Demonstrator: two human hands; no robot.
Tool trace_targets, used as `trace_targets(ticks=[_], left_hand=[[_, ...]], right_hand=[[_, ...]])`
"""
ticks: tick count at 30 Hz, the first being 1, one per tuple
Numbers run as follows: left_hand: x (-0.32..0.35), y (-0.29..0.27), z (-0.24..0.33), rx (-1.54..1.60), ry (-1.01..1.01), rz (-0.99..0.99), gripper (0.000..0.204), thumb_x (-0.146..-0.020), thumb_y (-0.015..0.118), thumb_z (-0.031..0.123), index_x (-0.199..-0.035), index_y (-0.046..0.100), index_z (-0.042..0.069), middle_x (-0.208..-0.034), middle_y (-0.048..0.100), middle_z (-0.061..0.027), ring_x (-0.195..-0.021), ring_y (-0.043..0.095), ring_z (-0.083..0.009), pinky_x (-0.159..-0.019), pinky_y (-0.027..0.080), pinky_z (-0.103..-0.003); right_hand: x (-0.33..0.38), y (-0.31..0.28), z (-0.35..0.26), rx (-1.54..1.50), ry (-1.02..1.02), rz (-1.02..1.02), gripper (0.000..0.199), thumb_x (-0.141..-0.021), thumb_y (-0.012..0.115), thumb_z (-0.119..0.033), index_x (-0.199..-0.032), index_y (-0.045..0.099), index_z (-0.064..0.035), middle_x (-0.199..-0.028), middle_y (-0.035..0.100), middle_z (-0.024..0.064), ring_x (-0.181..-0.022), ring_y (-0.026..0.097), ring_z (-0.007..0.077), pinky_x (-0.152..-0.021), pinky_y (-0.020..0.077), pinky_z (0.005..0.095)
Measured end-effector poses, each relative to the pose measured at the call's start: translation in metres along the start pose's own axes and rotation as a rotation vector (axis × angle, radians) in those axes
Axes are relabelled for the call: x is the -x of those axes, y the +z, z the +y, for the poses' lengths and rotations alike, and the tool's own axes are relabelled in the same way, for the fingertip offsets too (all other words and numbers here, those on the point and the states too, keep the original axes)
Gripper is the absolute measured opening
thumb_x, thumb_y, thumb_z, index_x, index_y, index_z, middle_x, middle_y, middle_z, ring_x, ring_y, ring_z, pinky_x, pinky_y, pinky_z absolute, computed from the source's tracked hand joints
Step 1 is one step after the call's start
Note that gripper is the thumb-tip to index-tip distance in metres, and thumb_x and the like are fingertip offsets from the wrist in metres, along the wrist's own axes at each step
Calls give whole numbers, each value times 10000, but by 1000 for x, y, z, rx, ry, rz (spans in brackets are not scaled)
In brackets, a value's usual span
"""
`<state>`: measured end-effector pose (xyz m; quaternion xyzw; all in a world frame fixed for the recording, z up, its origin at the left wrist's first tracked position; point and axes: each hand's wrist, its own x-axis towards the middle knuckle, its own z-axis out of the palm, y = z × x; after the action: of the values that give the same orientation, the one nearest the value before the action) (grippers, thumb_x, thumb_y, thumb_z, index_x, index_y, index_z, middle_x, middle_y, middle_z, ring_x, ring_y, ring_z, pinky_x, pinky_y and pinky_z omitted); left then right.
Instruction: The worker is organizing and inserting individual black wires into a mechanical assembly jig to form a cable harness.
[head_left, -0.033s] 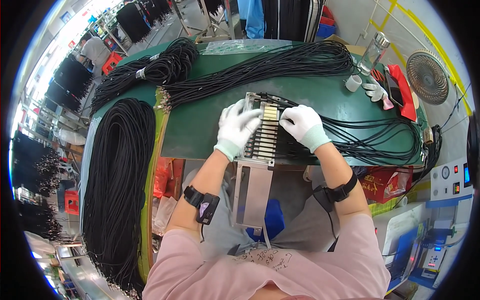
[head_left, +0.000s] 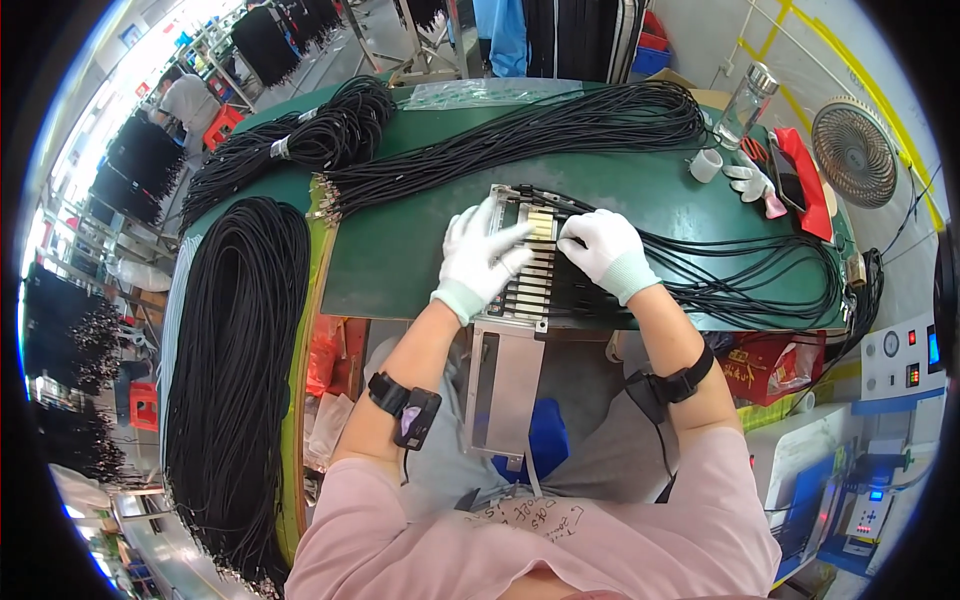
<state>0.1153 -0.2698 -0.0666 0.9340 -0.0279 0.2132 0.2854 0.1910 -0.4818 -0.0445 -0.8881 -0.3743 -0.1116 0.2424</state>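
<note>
Seating black cables [head_left: 690,270] into a slotted metal fixture [head_left: 525,265], a worker in white gloves bends over a green-topped bench [head_left: 400,250]. The left hand [head_left: 483,255] lies flat and spread on the fixture's left half, fingers extended, pressing down and gripping nothing that can be seen. The right hand [head_left: 600,250] rests curled at the fixture's right edge, fingertips on the cable ends where they enter the slots; whether it pinches one cable cannot be told.

The fixture sits at the bench's near edge, its lower plate hanging over the worker's lap. To do this step well, the left palm should probably keep the row already laid from lifting, while the right feeds one end squarely into its slot, with the slack trailing right of the fixture kept free of tangles.

Beyond the fixture lies a long bundle of black cords [head_left: 560,125]; left of it a tied coil [head_left: 290,145] and a thick hank [head_left: 235,370] draped over the bench end. Right of the fixture stand a small white cup [head_left: 705,165] and a clear bottle [head_left: 745,100].

Both frames share one instant, and nothing differs between them.
</note>
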Motion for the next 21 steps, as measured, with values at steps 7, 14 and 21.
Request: trace_targets(ticks=[7, 14, 21], left_hand=[[-6, 2, 18, -252, 63, -219, 321, -822, 636, 465, -1128, 686, 384, -1441, 404, -200, -1347, 295, -426, -1154, 101, -508], [-2, 6, 10, -131, 129, -113, 308, -845, 633, 417, -1093, 717, 255, -1374, 481, -187, -1309, 365, -389, -1128, 208, -481], [-9, 5, 2, 207, 41, 165, 215, -815, 680, 319, -892, 705, 120, -1212, 595, -130, -1192, 476, -341, -1066, 296, -447]], right_hand=[[-8, -2, 9, 94, 19, 106, 130, -759, 691, -261, -780, 663, -136, -764, 615, 61, -815, 576, 277, -741, 467, 390], [-18, 11, 25, 336, 134, 48, 132, -738, 719, -243, -810, 643, -162, -828, 610, 20, -868, 564, 244, -743, 438, 374], [-10, -5, 12, 99, -68, 51, 153, -751, 703, -232, -799, 626, -109, -815, 612, 54, -863, 560, 280, -768, 452, 390]])
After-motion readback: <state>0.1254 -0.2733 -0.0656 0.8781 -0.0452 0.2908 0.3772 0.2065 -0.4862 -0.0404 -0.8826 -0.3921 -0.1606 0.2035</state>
